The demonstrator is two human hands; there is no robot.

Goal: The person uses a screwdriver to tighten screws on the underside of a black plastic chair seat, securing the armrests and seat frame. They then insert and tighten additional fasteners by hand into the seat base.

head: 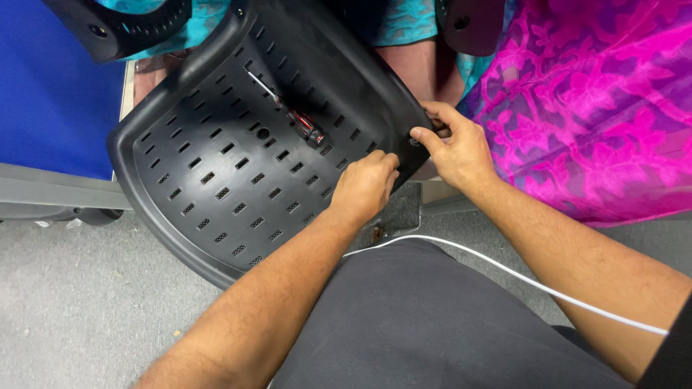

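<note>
A black plastic chair shell [216, 166] with rows of slots lies tilted in front of me, its hollow side up. A screwdriver [292, 115] with a red and black handle rests loose inside it. My left hand [364, 186] has its fingers curled over the shell's right rim and grips it. Just beyond, my right hand [453, 144] pinches a small dark part at the outer side of that same rim; what the part is I cannot tell.
A person in pink and teal patterned cloth [591, 108] sits close at the right. A blue panel [50, 79] stands at the left. Grey carpet [79, 310] covers the floor. A white cable [504, 270] crosses my lap. Other black chair parts [122, 29] lie at the top.
</note>
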